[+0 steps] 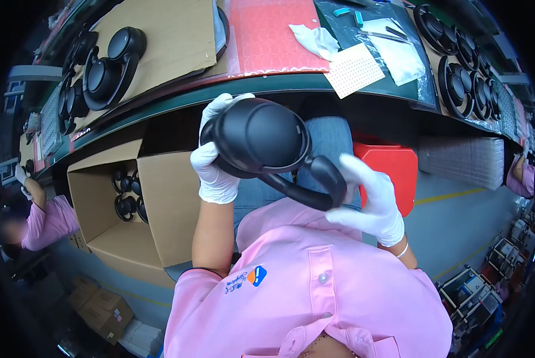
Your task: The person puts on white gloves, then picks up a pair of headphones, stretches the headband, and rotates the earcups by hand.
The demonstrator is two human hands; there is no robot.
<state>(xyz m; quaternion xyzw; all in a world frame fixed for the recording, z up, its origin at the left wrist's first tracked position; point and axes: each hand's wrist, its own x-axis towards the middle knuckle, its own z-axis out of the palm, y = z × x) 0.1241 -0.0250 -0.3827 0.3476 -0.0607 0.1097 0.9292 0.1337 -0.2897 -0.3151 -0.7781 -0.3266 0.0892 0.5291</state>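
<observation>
Black over-ear headphones point(261, 136) are held up over my lap, ear cups toward the upper left and the headband curving down to the right. My left hand point(216, 161), in a white glove, is wrapped round the left side of the ear cups. Beside the headband's right end is my right hand point(372, 200), also gloved, its fingers spread and slightly blurred. Those fingertips are close to the band; whether they touch it I cannot tell.
A bench point(190, 95) crosses ahead, with headphones point(112, 68) at left, more headphones point(458, 83) at right, a pink sheet point(273, 36) and a dotted label sheet point(354, 70). An open carton point(169, 209) holds headphones. A red stool point(392, 173) stands right. Co-workers point(49, 221) sit at both edges.
</observation>
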